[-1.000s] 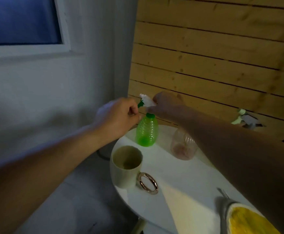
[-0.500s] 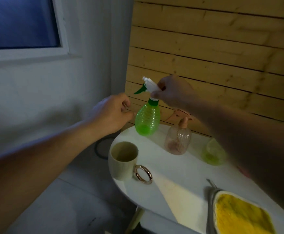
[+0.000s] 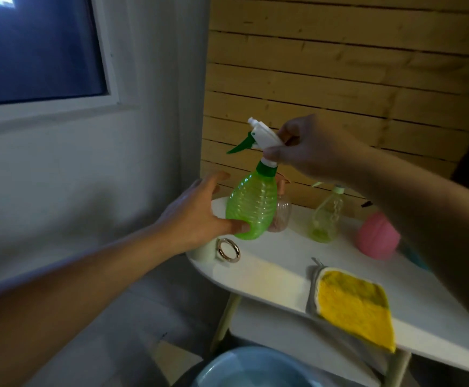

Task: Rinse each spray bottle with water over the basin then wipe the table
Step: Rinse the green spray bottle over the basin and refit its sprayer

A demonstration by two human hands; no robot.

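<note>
In the head view the right hand [image 3: 308, 148] pinches the white spray head of the green spray bottle [image 3: 251, 206], holding it in the air above the left end of the white worktop [image 3: 269, 277]. The left hand [image 3: 197, 219] is spread open, its thumb touching the bottle's lower body. A yellow cloth [image 3: 353, 305] lies on the worktop's near edge, and a blue basin [image 3: 255, 370] sits below.

Pale blue round plastic basin [image 3: 244, 370] was cut off by bottom edge. Cream ceramic mug [image 3: 204, 251] mostly hidden behind left hand [image 3: 197, 216]. Clear peach plastic bottle [image 3: 280, 216] half hidden behind green ribbed spray bottle [image 3: 251, 208].
</note>
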